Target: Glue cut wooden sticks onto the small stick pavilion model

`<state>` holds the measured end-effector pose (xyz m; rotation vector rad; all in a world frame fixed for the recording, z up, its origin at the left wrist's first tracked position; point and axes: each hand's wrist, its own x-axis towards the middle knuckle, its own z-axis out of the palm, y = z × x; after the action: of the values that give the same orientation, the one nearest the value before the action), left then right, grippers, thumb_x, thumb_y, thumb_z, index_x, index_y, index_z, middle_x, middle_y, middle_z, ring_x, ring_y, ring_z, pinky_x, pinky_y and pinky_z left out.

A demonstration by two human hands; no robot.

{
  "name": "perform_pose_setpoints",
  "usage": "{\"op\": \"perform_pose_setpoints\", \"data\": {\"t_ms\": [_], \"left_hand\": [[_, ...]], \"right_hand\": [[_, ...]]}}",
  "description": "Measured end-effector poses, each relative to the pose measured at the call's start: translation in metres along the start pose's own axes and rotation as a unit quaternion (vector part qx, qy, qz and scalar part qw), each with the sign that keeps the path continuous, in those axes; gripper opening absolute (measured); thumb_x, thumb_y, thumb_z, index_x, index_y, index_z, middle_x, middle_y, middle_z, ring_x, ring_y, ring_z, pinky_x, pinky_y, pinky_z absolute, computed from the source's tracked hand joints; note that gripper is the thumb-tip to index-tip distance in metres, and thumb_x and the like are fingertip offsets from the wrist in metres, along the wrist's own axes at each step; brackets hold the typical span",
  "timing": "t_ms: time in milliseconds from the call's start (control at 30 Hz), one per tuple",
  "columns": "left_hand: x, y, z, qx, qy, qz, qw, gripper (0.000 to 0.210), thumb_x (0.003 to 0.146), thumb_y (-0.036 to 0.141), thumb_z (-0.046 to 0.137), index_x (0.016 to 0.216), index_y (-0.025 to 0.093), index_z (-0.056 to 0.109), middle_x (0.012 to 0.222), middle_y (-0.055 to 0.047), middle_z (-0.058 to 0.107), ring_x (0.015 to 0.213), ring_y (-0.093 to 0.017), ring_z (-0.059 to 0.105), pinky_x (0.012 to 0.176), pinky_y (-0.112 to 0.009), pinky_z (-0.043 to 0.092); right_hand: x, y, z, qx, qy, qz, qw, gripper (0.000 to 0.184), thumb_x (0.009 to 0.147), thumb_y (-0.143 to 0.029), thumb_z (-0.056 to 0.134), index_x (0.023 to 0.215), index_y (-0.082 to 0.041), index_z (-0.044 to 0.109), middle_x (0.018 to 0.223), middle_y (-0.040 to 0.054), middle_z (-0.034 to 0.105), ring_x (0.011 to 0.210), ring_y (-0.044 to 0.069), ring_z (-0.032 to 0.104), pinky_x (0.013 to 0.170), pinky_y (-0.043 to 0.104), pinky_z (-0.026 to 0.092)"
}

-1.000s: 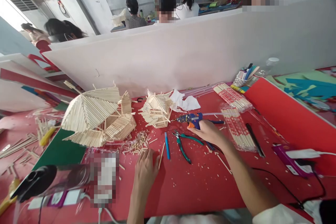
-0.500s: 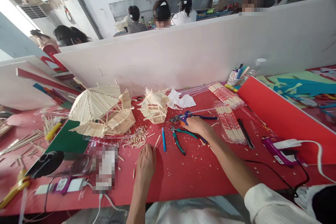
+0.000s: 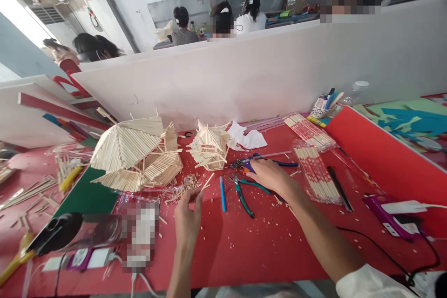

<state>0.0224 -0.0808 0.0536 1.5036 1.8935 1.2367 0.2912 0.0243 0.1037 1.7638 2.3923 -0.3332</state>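
Observation:
My left hand (image 3: 188, 212) is raised a little over the table and pinches a short thin wooden stick (image 3: 208, 180) between thumb and fingers; a second stick end shows beside it. My right hand (image 3: 270, 174) is closed over blue-handled wire strippers (image 3: 244, 163), whose dark jaws point left. Green-handled cutting pliers (image 3: 244, 198) lie open just in front of that hand. Between the hands lies a blue pen (image 3: 223, 194). A pile of cut stick pieces (image 3: 185, 188) is behind my left hand. Beyond stand a small stick-built pavilion (image 3: 211, 144) and a larger one (image 3: 129, 144).
Packs of wooden sticks (image 3: 316, 172) and a black pen (image 3: 339, 188) lie at right, near a red board (image 3: 380, 149) and a purple power strip (image 3: 391, 216). A phone (image 3: 141, 235) and cables are at left front. A white partition (image 3: 223, 79) closes the back.
My left hand has lifted off the table and turned, with the stick now held up at its fingertips. My right hand stays on the wire strippers. The view has shifted slightly.

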Motion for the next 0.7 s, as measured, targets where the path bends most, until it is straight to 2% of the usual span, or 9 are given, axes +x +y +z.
{"op": "perform_pose_setpoints", "data": {"t_ms": [100,200,267,333,467,700], "left_hand": [[0.007,0.006,0.002,0.043,0.032,0.069,0.996,0.028,0.096,0.045,0.058,0.093,0.022,0.072,0.089,-0.006,0.076,0.079,-0.019,0.072,0.070,-0.028,0.055],[0.016,0.012,0.004,0.087,0.057,0.155,0.982,0.019,0.099,0.036,0.057,0.095,0.022,0.071,0.085,-0.003,0.074,0.075,-0.016,0.069,0.073,-0.027,0.054],[0.021,0.015,0.006,0.113,0.072,0.203,0.970,0.015,0.100,0.029,0.057,0.098,0.022,0.070,0.084,-0.002,0.073,0.075,-0.015,0.069,0.073,-0.025,0.053],[0.027,0.018,0.009,0.133,0.084,0.238,0.958,0.012,0.100,0.024,0.057,0.099,0.022,0.069,0.082,-0.002,0.072,0.075,-0.014,0.068,0.072,-0.024,0.052],[0.035,0.020,0.016,0.164,0.088,0.272,0.944,0.011,0.099,0.016,0.057,0.100,0.021,0.067,0.081,-0.001,0.071,0.073,-0.013,0.066,0.073,-0.024,0.051],[0.046,0.016,0.021,0.159,0.079,0.281,0.943,0.014,0.097,0.010,0.060,0.101,0.022,0.066,0.085,-0.001,0.072,0.076,-0.014,0.068,0.075,-0.024,0.052]], "right_hand": [[-0.015,-0.016,-0.010,0.114,0.073,-0.125,0.983,0.020,0.105,-0.033,0.054,0.104,-0.019,0.069,0.096,0.0069,0.077,0.085,0.022,0.074,0.074,0.029,0.050],[-0.016,-0.036,-0.003,0.208,0.131,-0.249,0.937,0.020,0.105,-0.029,0.053,0.118,-0.021,0.066,0.109,0.0061,0.077,0.086,0.017,0.074,0.078,0.027,0.053],[-0.011,-0.048,0.009,0.232,0.166,-0.298,0.911,0.030,0.105,-0.026,0.052,0.133,-0.021,0.061,0.123,0.0093,0.074,0.103,0.020,0.074,0.085,0.029,0.056],[-0.003,-0.057,0.022,0.233,0.200,-0.310,0.900,0.039,0.104,-0.022,0.050,0.143,-0.021,0.056,0.133,0.0112,0.071,0.117,0.022,0.071,0.092,0.033,0.058],[0.009,-0.063,0.038,0.217,0.250,-0.306,0.893,0.048,0.102,-0.018,0.047,0.150,-0.020,0.052,0.142,0.0142,0.065,0.124,0.024,0.068,0.098,0.037,0.060],[0.016,-0.066,0.046,0.201,0.249,-0.284,0.904,0.048,0.102,-0.015,0.045,0.149,-0.016,0.051,0.148,0.0173,0.060,0.124,0.026,0.068,0.092,0.038,0.063]]}}
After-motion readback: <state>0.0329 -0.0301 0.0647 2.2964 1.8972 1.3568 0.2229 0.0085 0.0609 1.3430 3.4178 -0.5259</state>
